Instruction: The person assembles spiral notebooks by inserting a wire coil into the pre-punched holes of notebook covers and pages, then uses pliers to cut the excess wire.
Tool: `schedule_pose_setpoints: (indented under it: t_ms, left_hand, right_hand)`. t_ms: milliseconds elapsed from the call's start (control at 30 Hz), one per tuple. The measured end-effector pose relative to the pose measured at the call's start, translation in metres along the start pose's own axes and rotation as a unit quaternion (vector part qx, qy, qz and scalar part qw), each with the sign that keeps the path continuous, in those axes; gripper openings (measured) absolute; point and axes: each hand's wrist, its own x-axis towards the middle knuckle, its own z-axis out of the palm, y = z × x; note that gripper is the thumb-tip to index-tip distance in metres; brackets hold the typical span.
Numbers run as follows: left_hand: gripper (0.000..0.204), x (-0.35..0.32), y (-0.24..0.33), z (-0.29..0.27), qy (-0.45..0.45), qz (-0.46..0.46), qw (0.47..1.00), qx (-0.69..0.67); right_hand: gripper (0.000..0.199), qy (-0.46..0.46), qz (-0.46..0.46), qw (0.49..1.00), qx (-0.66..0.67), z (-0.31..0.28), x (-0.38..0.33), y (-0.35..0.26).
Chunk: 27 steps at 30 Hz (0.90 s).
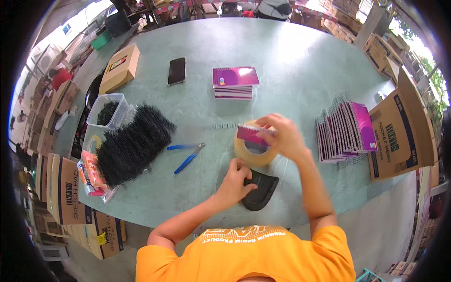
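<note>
The right hand (285, 137) grips a small purple notebook (252, 134) over a roll of tape (253, 151); a wire coil (220, 127) sticks out leftward. The left hand (235, 178), fingers curled, presses a black pad (260, 189). Blue pliers (187, 157) and black coils (134, 143) lie left.

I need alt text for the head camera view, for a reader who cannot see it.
A person's right hand holds a small purple notebook with a wire spiral over a tape roll, while the left hand rests by a black pad. Blue pliers and black coils lie to the left on the green table.
</note>
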Motion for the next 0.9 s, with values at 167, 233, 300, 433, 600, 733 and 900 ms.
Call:
schedule_pose_setpoints:
  t_ms: [167,233,300,433,600,733,900]
  left_hand:
    - [0.051,-0.006,0.002,-0.015,-0.159,-0.023,0.986,-0.043]
    - [0.047,-0.002,0.020,-0.041,-0.347,-0.071,0.934,-0.046]
    - [0.042,0.007,0.034,-0.065,-0.164,0.022,0.985,0.046]
    - [0.043,0.051,0.038,-0.103,0.183,-0.036,0.982,0.005]
    - [0.054,0.056,0.048,-0.115,0.145,0.028,0.989,0.019]
    - [0.051,0.054,0.035,-0.097,0.076,0.018,0.985,0.156]
    - [0.050,0.069,0.049,-0.113,0.217,0.115,0.968,0.055]
  right_hand:
    - [0.022,0.014,0.140,0.939,0.315,-0.009,-0.034,0.056]
    - [0.025,0.043,0.186,0.896,0.401,0.007,-0.042,0.053]
    - [0.024,0.042,0.184,0.893,0.409,0.010,-0.038,0.053]
    - [0.021,0.034,0.166,0.899,0.404,0.008,-0.035,0.048]
    - [0.022,0.044,0.152,0.912,0.378,0.010,-0.037,0.047]
    - [0.022,0.042,0.157,0.920,0.357,0.014,-0.040,0.049]
    - [0.022,0.048,0.156,0.921,0.353,0.014,-0.044,0.051]
